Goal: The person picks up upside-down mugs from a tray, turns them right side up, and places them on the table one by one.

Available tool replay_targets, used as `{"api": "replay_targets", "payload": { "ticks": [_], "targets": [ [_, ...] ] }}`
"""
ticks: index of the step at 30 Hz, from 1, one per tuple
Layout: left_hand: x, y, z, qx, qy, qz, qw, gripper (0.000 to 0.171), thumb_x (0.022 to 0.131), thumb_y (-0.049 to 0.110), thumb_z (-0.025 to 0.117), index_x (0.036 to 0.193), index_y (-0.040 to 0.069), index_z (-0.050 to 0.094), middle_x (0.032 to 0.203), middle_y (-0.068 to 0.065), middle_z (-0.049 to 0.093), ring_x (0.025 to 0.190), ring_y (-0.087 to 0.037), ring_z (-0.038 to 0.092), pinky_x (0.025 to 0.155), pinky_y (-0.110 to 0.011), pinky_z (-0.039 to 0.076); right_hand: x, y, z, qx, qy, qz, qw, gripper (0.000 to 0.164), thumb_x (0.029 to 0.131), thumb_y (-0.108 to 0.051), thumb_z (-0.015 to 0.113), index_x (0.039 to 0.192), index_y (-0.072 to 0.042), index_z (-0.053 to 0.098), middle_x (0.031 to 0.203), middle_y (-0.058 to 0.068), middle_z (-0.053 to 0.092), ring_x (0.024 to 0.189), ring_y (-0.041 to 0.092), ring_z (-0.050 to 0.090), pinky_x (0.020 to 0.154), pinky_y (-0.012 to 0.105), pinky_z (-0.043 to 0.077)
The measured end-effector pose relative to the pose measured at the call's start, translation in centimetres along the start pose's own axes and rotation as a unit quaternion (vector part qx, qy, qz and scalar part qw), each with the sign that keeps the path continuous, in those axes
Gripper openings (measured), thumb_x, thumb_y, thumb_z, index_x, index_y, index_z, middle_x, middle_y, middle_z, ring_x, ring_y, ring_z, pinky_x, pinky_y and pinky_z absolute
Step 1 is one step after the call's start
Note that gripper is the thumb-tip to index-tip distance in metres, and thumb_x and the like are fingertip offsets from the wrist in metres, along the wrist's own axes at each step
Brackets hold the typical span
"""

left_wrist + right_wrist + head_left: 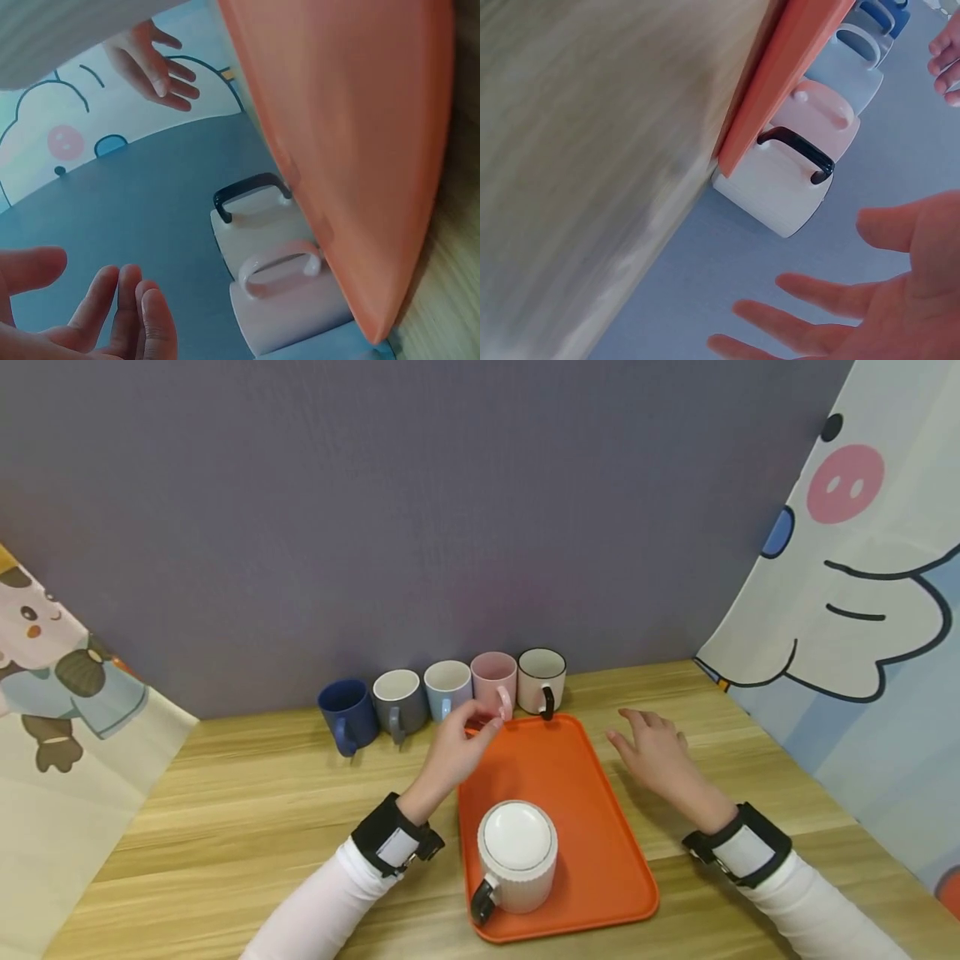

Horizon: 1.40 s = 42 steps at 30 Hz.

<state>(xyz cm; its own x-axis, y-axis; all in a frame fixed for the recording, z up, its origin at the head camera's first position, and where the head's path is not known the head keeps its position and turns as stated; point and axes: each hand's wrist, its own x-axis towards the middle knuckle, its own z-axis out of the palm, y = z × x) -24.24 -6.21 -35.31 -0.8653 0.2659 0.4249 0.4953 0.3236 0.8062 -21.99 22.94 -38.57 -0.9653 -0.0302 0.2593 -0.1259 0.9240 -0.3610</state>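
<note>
My left hand (456, 750) hovers over the far left edge of an orange tray (577, 802), nearest the pink mug (491, 670). Its fingers bend loosely and hold nothing; the left wrist view shows a gap between thumb and fingers. Just right of the tray, my right hand (660, 752) hangs in the air with fingers spread, holding nothing. A white ribbed mug (525, 881) with a black handle stands upside down on the tray's near left part. Beside the pink mug is a white mug (772, 187) with a black rim and handle.
Continuing the row leftward along the grey wall (450, 510) are a light blue mug (444, 681), a grey mug (401, 697) and a dark blue mug (348, 706). The row stands upright on the wooden table (300, 810). Cartoon-printed cloths hang at both sides.
</note>
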Motion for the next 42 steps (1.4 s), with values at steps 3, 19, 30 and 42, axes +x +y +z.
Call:
{"api": "replay_targets", "payload": {
  "ticks": [3, 19, 30, 42],
  "targets": [
    [-0.6, 0.0, -0.4, 0.000, 0.004, -0.008, 1.0000, 0.016, 0.091, 0.012, 0.062, 0.102, 0.001, 0.065, 0.095, -0.012, 0.065, 0.089, -0.025, 0.060, 0.077, -0.035, 0.050, 0.1, -0.1, 0.1, 0.001, -0.004, 0.001, 1.000, 0.053, 0.100, -0.035, 0.044, 0.136, 0.003, 0.043, 0.133, 0.036, 0.042, 0.117, 0.061, 0.037, 0.088, 0.076, 0.028],
    [-2.7, 0.0, -1.7, -0.014, 0.005, -0.034, 0.9993, 0.013, 0.089, 0.012, 0.065, 0.100, 0.005, 0.066, 0.095, -0.009, 0.067, 0.089, -0.022, 0.060, 0.072, -0.029, 0.047, 0.5, -1.3, 0.2, 0.007, 0.007, -0.014, 1.000, 0.049, 0.099, -0.030, 0.049, 0.134, 0.004, 0.045, 0.131, 0.036, 0.045, 0.115, 0.060, 0.040, 0.090, 0.072, 0.032],
    [-4.4, 0.2, -2.5, -0.013, -0.018, -0.054, 0.9983, 0.010, 0.088, 0.013, 0.066, 0.098, 0.010, 0.067, 0.092, -0.003, 0.067, 0.088, -0.017, 0.060, 0.074, -0.030, 0.049, 0.9, -2.8, 0.3, 0.010, 0.017, -0.043, 0.999, 0.047, 0.097, -0.027, 0.051, 0.131, 0.006, 0.048, 0.128, 0.035, 0.048, 0.115, 0.057, 0.043, 0.092, 0.068, 0.034],
    [-6.1, 0.3, -2.9, -0.013, -0.047, -0.055, 0.9973, 0.008, 0.088, 0.013, 0.066, 0.096, 0.009, 0.068, 0.091, -0.002, 0.066, 0.087, -0.016, 0.060, 0.074, -0.027, 0.049, 1.6, -4.2, 0.1, 0.029, 0.021, -0.060, 0.998, 0.048, 0.098, -0.028, 0.051, 0.130, 0.008, 0.048, 0.127, 0.035, 0.049, 0.117, 0.056, 0.042, 0.097, 0.065, 0.033]
  ]
}}
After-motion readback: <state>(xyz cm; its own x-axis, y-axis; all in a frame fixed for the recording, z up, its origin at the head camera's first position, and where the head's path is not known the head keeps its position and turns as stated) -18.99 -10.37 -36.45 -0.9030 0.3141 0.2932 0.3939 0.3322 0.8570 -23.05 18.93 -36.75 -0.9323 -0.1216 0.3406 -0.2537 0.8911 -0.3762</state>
